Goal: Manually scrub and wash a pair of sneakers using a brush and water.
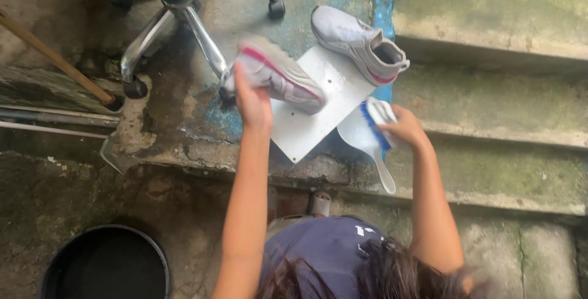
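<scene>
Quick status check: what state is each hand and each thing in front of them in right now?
left hand: shut on the lifted shoe
lifted shoe: off the board, tilted, motion-blurred
right hand: shut on the scrub brush
scrub brush: blue bristles, held beside the board
second shoe: resting on its side, partly on the board
white board: flat on the concrete
black bucket: upright, contents unclear

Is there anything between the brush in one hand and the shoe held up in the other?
Nothing visible does. The left hand holds a white and pink shoe up over the white board. The right hand grips a blue-bristled brush just to its side, with only bare board and open air between the two.
</scene>
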